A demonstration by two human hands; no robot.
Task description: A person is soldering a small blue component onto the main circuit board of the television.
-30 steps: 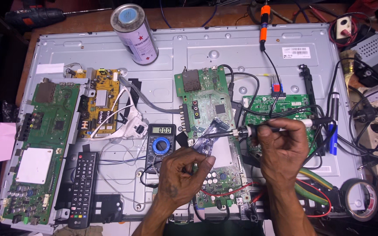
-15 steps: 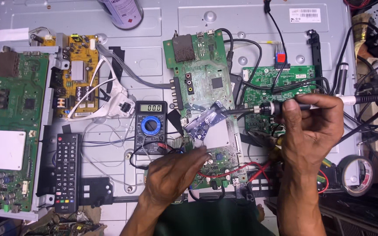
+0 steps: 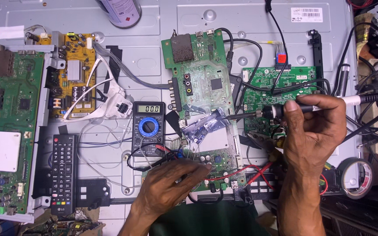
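Head view showed the right hand (image 3: 313, 131) with its fingers closed round the grip of a soldering iron (image 3: 285, 111). The iron's long axis lay almost level across the picture, its cord end out to the right and its thin tip pointing left, the point touching or just short of the right edge of the green main board (image 3: 202, 83); which, I could not tell. The left hand (image 3: 171, 185) rested palm down on the lower part of that board, fingers together and stretched right, clamped on nothing visible. A multimeter (image 3: 148, 126) lay just left of the board, a black remote control (image 3: 63, 172) farther left.
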